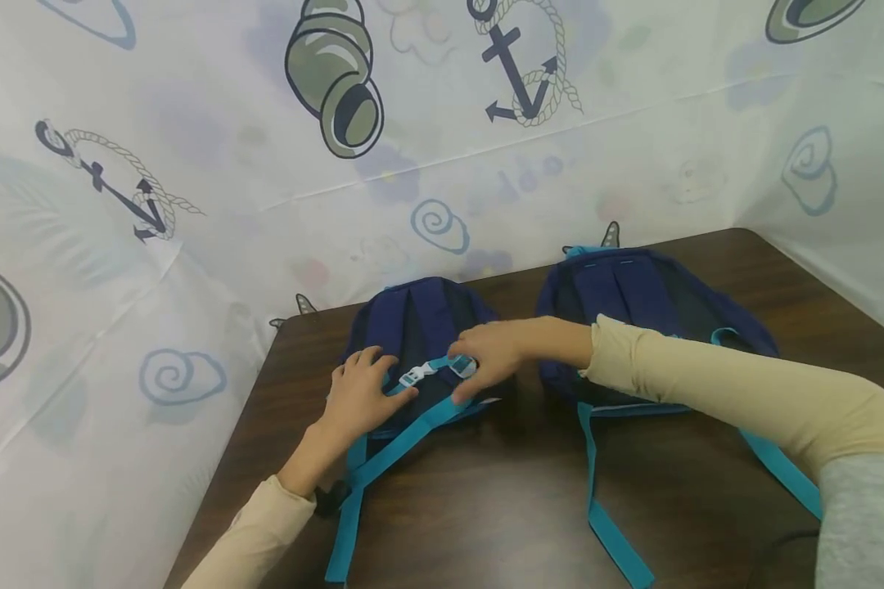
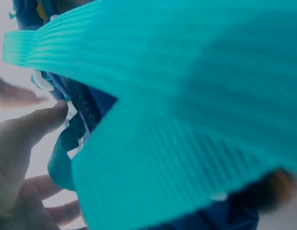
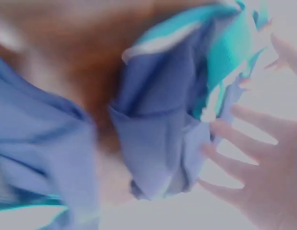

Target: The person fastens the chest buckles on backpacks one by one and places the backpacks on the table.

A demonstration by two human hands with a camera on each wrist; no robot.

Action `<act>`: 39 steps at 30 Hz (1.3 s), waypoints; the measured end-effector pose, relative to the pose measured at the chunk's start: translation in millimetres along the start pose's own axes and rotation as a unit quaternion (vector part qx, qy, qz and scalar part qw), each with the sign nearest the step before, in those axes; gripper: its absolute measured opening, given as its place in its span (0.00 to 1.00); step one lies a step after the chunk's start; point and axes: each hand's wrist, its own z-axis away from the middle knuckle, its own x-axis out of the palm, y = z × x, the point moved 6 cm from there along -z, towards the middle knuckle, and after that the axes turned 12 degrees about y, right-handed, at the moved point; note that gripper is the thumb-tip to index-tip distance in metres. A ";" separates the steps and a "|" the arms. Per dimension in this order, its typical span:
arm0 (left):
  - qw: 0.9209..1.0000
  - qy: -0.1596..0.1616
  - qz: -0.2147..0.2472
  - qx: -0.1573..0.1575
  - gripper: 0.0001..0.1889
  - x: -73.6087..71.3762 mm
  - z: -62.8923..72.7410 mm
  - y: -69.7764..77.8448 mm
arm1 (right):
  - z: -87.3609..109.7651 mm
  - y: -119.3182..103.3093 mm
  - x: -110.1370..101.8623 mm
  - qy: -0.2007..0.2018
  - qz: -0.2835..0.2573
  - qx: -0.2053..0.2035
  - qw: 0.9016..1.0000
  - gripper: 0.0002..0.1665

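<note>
A navy backpack [image 1: 421,315] with turquoise straps lies on the table, its strap side up. Across it runs a turquoise chest strap with a white buckle [image 1: 416,375]. My left hand [image 1: 357,397] is at the backpack's left side, fingers spread and slightly bent, the thumb pointing toward the buckle. On the other side, my right hand [image 1: 492,352] reaches over the backpack's right edge, with a pale strap adjuster [image 1: 463,366] between fingers and thumb. The right wrist view shows that hand's fingers [image 3: 254,148] spread against the bag. A wide turquoise strap [image 2: 186,96] covers much of the left wrist view.
To the right lies a second navy backpack [image 1: 633,286], partly behind my right forearm, its turquoise strap [image 1: 619,540] trailing toward me. Both bags rest on a dark brown wooden table [image 1: 486,507]. A white printed cloth [image 1: 228,245] hangs along the table's back and sides.
</note>
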 end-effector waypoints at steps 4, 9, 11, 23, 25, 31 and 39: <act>0.999 0.025 0.018 0.039 0.23 2.2 -6.3 7.5 | -31.9 -7.5 -6.5 0.043 0.042 -0.036 0.998 0.35; 0.998 0.019 0.016 0.063 0.12 8.0 -7.9 9.3 | -55.1 -17.9 18.6 0.055 0.094 -0.063 0.992 0.22; 0.998 0.012 0.018 0.062 0.10 7.7 -8.2 9.0 | -58.1 -21.0 23.1 0.068 0.105 -0.069 0.990 0.16; 0.997 -0.039 0.057 0.033 0.10 3.0 -15.2 6.2 | -54.4 -14.4 5.0 0.112 0.052 -0.067 0.990 0.10; 0.998 -0.032 0.049 0.025 0.10 -6.1 -15.5 1.6 | -52.7 -11.3 -2.2 0.124 0.038 -0.071 0.989 0.11; 0.997 -0.002 0.074 0.013 0.13 -53.1 -30.2 -21.4 | -42.8 0.8 -31.9 0.196 -0.035 -0.064 0.978 0.11; 0.995 -0.035 0.075 0.052 0.16 -80.7 -54.7 -19.4 | -37.5 -4.8 -52.7 0.216 -0.031 -0.065 0.974 0.12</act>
